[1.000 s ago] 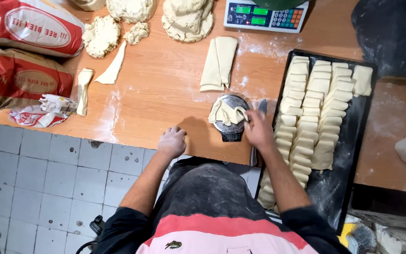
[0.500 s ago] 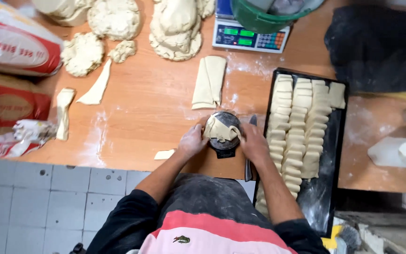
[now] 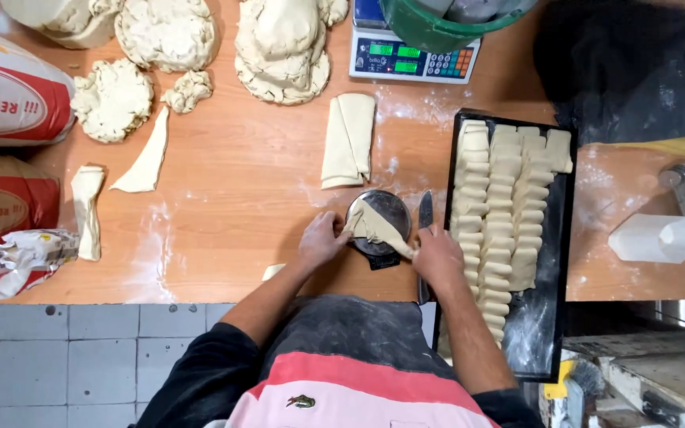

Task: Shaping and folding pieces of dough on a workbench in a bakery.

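My left hand (image 3: 323,240) and right hand (image 3: 436,255) both pinch a strip of dough (image 3: 376,227), stretched across the small round scale pan (image 3: 380,222) on the bench (image 3: 239,190). A knife (image 3: 425,214) lies just beside the pan, next to the black tray (image 3: 552,269) of cut dough pieces (image 3: 505,198).

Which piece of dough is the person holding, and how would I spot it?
Start at the long black tray filled with rows of cut dough pieces, then look just left of it to the small round metal scale pan. The dough strip is stretched over that pan between the left hand and right hand. It alone is off the table and held.
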